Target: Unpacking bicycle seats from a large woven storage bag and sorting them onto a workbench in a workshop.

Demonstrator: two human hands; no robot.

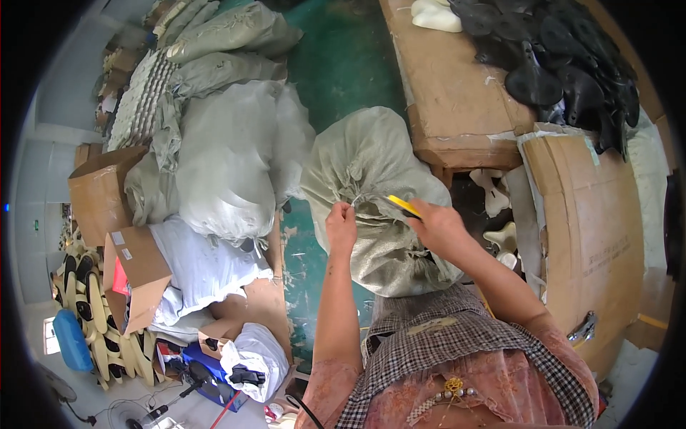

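In front of me stands a bulging grey-green woven sack [371, 157], its mouth gathered and tied on the side toward me. My left hand [341, 227] is closed in a pinch at the gathered neck, on a thin white string [356, 199]. My right hand [437, 229] grips a yellow utility knife [403, 206] with a dark part near the fingers. The knife points left toward the tied neck, a short gap away from my left hand. Whatever the sack contains is hidden by its cloth.
Stuffed pale sacks [227, 157] crowd the left side, beside open cardboard boxes [107, 187]. On the right, a cardboard-covered table [457, 86] carries a heap of black moulded parts [572, 64]. A tall cardboard carton [586, 214] stands below. Green floor [343, 57] runs between.
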